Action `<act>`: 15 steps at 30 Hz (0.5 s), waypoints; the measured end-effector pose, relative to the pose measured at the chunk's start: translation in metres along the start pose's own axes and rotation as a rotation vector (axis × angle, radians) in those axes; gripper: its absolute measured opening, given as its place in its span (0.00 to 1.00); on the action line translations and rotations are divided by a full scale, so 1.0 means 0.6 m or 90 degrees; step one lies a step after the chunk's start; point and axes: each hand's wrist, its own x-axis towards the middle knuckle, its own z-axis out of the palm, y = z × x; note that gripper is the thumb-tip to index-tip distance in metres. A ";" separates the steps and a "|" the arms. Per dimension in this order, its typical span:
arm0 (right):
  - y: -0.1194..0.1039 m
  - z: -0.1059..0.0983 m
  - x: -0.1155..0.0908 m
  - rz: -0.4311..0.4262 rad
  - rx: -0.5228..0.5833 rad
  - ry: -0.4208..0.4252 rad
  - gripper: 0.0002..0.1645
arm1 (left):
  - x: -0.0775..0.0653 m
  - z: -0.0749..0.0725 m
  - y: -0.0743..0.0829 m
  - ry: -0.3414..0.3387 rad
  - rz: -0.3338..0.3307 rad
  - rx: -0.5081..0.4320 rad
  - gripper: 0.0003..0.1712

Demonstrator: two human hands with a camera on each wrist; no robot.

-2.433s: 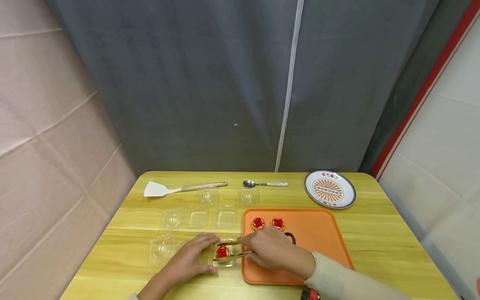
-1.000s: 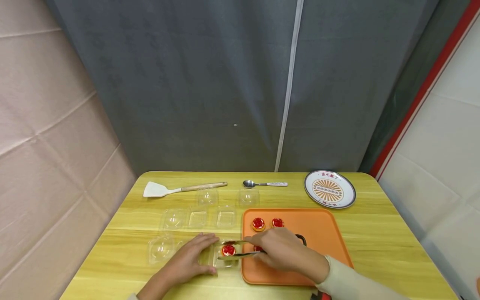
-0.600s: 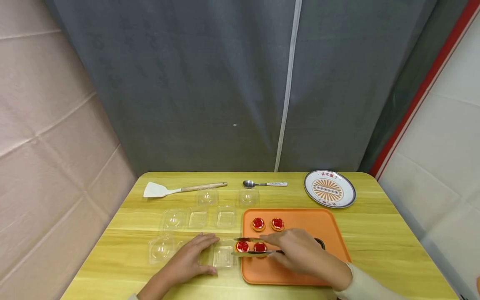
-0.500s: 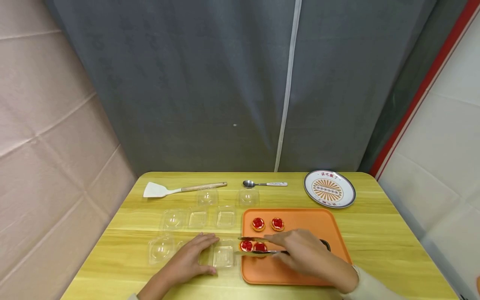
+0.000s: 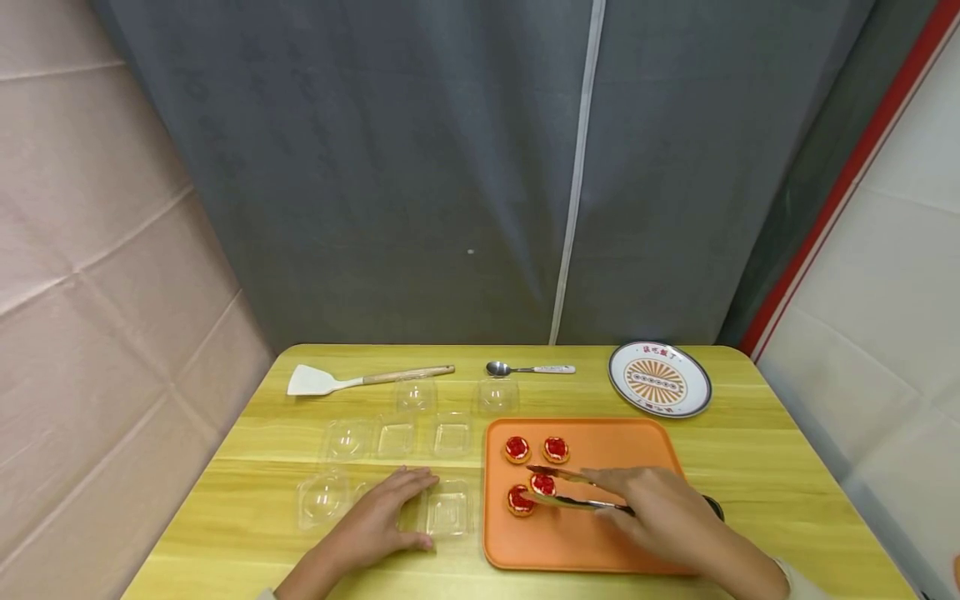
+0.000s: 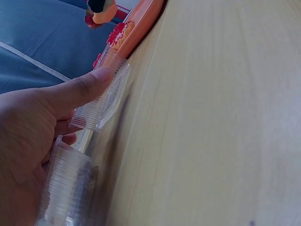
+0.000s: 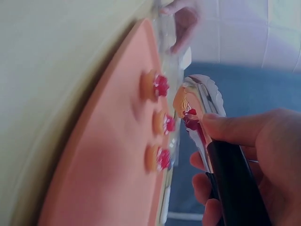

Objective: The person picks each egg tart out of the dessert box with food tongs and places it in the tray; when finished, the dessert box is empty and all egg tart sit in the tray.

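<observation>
My right hand (image 5: 660,508) grips black-handled metal tongs (image 7: 235,183). Between the tongs' tips is a small tart (image 7: 190,113) with a red topping, raised above the orange tray (image 5: 607,542). On that tray sit three similar tarts, among them a back-left tart (image 5: 517,449), a back-right tart (image 5: 556,450) and a front tart (image 5: 521,501). My left hand (image 5: 378,517) holds a clear plastic box (image 5: 447,510) by its left side, thumb on the near side and fingers on the far side. The box has nothing in it. Another clear container (image 6: 66,188) stands by the palm, mostly hidden in the head view.
Several clear containers stand farther back and left, including a domed one (image 5: 322,500) and a square one (image 5: 452,433). A white spatula (image 5: 315,381), a spoon (image 5: 525,367) and a patterned plate (image 5: 660,379) lie along the table's back edge.
The tongs have carried the tart rightward, out from over the clear box and above the tray. My right hand moved right with them; the left hand stayed at the box.
</observation>
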 end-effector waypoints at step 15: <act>0.045 0.025 -0.033 0.052 -0.009 -0.029 0.27 | -0.001 0.002 -0.004 0.003 0.003 -0.003 0.51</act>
